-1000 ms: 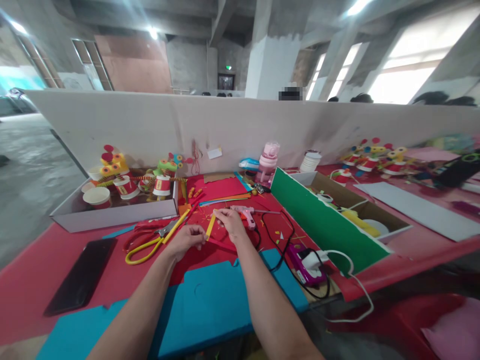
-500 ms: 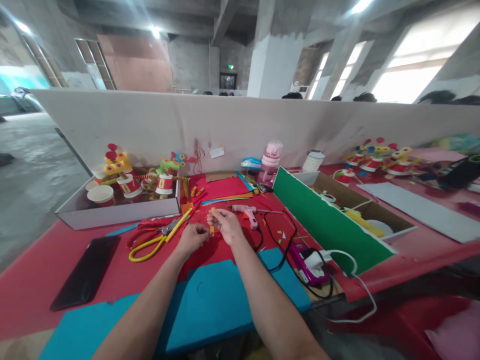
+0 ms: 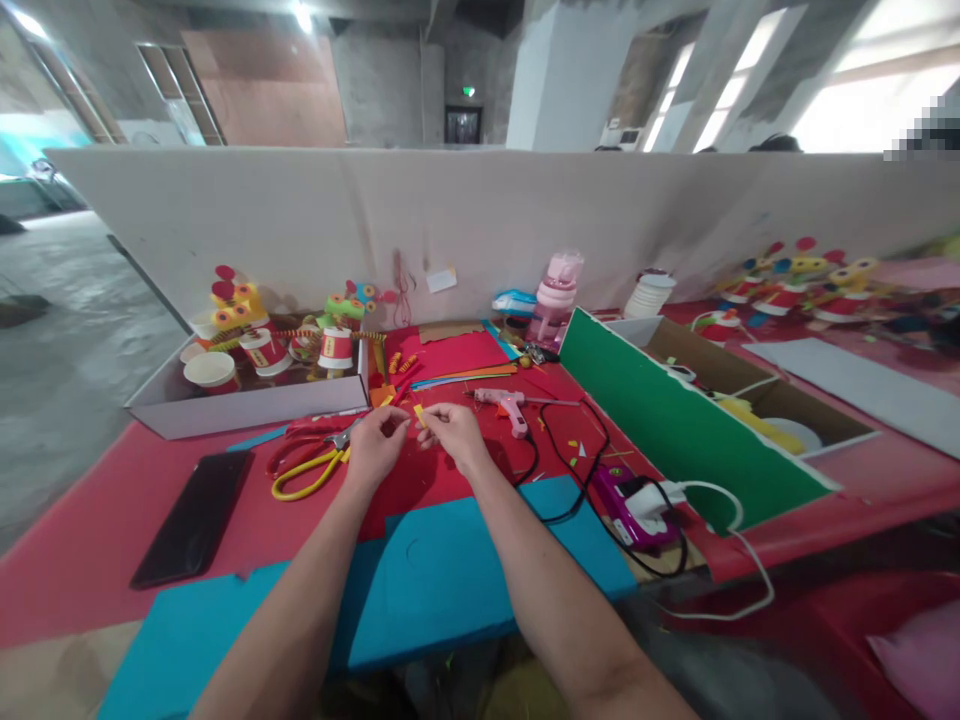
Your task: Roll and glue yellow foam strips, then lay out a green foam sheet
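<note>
One short yellow strip [image 3: 419,413] shows near the middle of my head view, above the red tabletop [image 3: 420,488], its long axis running away from me and its far end leaning slightly left. I read the right hand [image 3: 454,436] as pinching it between thumb and forefinger, with the lower end covered by the fingers. The left hand [image 3: 377,448] is just beside it, thumb and forefinger curved close together; I cannot tell whether they touch the strip or hold anything. Right of the hands I see a pink glue gun [image 3: 507,409], nozzle toward the left. To my left, a pale open box [image 3: 247,413] holds a wide paper cup [image 3: 211,371] and animal figures [image 3: 262,350] built on red-and-white cups. On my right, a green-sided carton [image 3: 667,425] contains a yellow piece [image 3: 765,425] and a white round one [image 3: 801,436].
</note>
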A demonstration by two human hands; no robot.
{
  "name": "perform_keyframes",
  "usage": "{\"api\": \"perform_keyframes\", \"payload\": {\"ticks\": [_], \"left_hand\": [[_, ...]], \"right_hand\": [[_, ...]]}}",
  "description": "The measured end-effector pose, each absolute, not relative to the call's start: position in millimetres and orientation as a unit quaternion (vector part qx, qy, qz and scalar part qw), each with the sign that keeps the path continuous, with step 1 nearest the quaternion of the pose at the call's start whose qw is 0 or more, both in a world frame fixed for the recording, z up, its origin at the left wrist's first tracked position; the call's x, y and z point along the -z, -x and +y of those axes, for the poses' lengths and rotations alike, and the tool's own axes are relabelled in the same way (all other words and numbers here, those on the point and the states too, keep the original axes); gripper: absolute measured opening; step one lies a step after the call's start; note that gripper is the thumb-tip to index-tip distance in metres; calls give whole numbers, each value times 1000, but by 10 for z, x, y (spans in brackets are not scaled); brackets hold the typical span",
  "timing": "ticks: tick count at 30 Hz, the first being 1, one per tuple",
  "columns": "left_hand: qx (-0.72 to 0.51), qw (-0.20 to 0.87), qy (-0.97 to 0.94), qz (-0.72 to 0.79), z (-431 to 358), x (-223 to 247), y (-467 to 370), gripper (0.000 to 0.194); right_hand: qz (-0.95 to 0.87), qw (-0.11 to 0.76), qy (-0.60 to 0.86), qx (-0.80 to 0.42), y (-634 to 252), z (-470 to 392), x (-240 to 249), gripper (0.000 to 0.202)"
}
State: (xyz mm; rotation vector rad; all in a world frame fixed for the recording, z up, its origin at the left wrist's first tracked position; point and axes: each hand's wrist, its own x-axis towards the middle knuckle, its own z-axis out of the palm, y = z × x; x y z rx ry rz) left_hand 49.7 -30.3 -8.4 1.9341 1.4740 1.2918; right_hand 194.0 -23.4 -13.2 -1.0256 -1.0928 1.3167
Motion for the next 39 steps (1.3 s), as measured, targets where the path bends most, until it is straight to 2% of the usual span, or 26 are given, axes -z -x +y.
{"api": "perform_keyframes", "payload": {"ticks": [5, 13, 29, 39], "left_hand": [[-472, 111, -715, 504, -364, 36, -521, 15], [-475, 110, -709, 510, -343, 70, -528, 15], [-471, 123, -697, 526, -329, 73, -520, 16], [-505, 270, -642, 510, -258, 125, -476, 19]], "right_hand": [[-478, 535, 447, -534, -1930, -257, 124, 21], [-532, 519, 448, -497, -1869, -285, 146, 13], [-540, 538, 438, -478, -1834, -338, 77, 18], [-548, 547, 435, -459, -1857, -326, 93, 18]]}}
